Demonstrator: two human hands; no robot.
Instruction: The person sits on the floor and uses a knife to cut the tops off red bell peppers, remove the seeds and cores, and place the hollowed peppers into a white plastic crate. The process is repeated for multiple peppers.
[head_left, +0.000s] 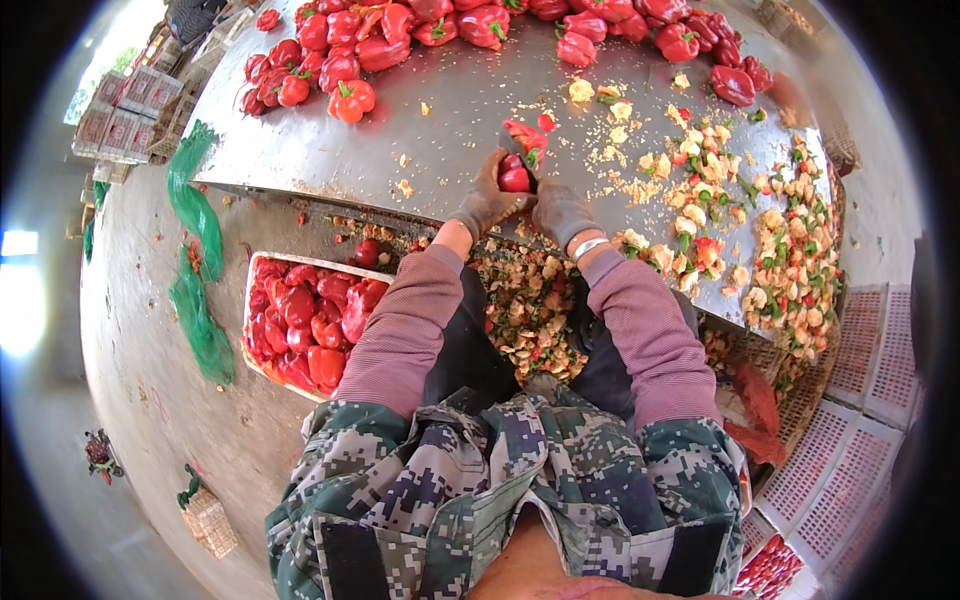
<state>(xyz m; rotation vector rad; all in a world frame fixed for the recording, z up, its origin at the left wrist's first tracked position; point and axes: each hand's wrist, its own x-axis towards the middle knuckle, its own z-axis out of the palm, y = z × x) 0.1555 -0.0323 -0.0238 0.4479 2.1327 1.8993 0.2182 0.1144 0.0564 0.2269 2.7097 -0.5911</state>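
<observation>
My gloved left hand (484, 196) is wrapped around a red bell pepper (514, 177) above the near edge of the metal table (465, 135). Close beside it, my gloved right hand (564, 210) is closed on what looks like a knife, its handle hidden in the fist. The dark blade (534, 178) runs up along the pepper's right side. At the blade's far end is a red pepper piece (527, 141) with a green stem; I cannot tell whether it is still attached to the pepper.
Whole red peppers (382, 49) line the table's far side. Cut cores (795, 255) and seeds cover its right. A crate of cored peppers (300, 322) stands at my left, over a floor with green netting (199, 315). Cores (529, 315) heap between my legs; plastic crates (817, 450) stand right.
</observation>
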